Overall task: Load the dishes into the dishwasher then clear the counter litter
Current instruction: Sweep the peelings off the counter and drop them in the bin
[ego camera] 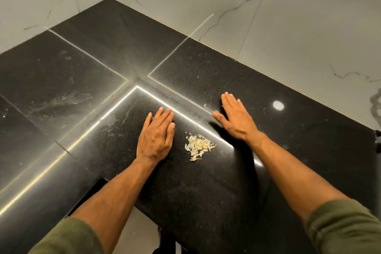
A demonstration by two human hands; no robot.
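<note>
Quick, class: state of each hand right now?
Left hand: open, flat on the black counter, holding nothing.
Right hand: open, fingers straight, holding nothing.

A: Where's the litter?

B: A small heap of pale, papery peelings (198, 145) on the black speckled counter (206, 187); it looks like garlic skin, though I can't be sure; cream and off-white flakes, loosely piled, a few strays at the edges.

A: Any more of it?

B: A couple of tiny scraps (205, 105) farther back, well apart from the heap; the counter is glossy, with bright strip reflections crossing it; smears show on its left part.
</note>
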